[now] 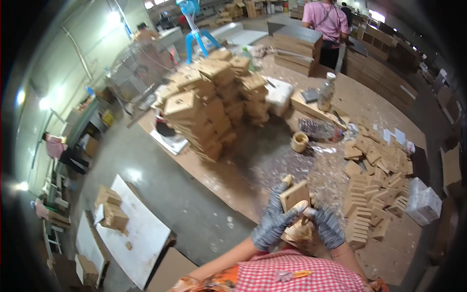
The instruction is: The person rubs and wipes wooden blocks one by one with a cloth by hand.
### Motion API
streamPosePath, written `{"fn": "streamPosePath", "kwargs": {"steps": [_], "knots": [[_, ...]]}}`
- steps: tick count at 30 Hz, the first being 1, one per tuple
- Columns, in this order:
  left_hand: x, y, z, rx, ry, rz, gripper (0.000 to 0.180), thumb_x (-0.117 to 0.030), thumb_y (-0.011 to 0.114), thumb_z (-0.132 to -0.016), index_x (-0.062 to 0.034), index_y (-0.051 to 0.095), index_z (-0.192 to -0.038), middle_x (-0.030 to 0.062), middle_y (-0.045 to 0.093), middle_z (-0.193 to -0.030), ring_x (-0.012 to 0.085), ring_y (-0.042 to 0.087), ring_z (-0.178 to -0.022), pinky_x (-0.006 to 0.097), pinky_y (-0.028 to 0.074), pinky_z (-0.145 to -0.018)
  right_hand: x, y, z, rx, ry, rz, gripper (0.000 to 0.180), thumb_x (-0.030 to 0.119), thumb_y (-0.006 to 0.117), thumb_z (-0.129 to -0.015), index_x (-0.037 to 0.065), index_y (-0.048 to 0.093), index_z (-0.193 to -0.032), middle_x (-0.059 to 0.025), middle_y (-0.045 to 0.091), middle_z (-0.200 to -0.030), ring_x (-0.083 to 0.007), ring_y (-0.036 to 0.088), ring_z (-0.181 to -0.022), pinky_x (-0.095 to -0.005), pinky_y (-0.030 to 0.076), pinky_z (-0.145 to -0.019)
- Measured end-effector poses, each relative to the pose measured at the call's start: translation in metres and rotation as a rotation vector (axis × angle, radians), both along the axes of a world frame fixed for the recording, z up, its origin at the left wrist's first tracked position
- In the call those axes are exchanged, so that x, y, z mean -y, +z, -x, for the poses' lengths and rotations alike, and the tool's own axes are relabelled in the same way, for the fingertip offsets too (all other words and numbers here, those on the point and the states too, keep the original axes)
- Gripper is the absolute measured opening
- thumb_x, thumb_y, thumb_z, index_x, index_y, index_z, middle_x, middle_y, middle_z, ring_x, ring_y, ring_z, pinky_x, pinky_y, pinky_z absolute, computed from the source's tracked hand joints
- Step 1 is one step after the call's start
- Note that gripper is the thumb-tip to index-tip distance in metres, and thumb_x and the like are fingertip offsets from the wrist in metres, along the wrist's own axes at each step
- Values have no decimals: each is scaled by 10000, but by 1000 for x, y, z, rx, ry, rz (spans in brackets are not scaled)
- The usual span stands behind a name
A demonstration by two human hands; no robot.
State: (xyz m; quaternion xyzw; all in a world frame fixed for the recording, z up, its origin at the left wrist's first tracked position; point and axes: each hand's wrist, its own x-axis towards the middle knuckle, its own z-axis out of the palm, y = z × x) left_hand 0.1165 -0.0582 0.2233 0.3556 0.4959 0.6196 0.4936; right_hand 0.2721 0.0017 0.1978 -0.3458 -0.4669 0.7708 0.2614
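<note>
Near the front edge of the table, my left hand point(273, 223), in a grey knit glove with bare fingertips, grips a small square tan wooden block point(295, 195) tilted up on edge. The thumb lies along its lower side. My right hand point(329, 227), gloved alike, is closed close to the block's lower right corner, its fingertips pressed together. What they pinch, if anything, is too small to make out. Below the hands sits a crumpled tan bundle point(297, 234), partly hidden by them. To the right lie rows and heaps of small wooden pieces point(373, 182).
Tall stacks of square wooden blocks point(206, 104) rise at the table's left. Beyond my hands are a round tan cup point(299, 141), a clear bottle point(316, 128) on its side and an upright jar point(326, 92). A white wrapped package point(422, 202) is at right. A person point(327, 24) stands farther back.
</note>
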Motion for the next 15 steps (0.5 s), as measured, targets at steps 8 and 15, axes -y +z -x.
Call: {"fn": "streamPosePath", "kwargs": {"steps": [8, 15], "knots": [[19, -66, 15, -382, -327, 419, 413, -322, 524, -880, -58, 519, -1198, 157, 566, -1081, 210, 548, -944, 327, 420, -865, 26, -56, -5, 345, 320, -57, 362, 252, 580, -873, 19, 548, -1149, -25, 605, -926, -85, 549, -812, -216, 464, -702], [-28, -90, 41, -991, -188, 335, 460, -285, 558, -804, -107, 503, -1225, 215, 585, -1042, 352, 562, -979, 396, 442, -849, -9, -62, -13, 182, 342, 40, 339, 182, 525, -905, 39, 519, -1212, -8, 590, -1079, -87, 530, -923, -211, 449, -791]]}}
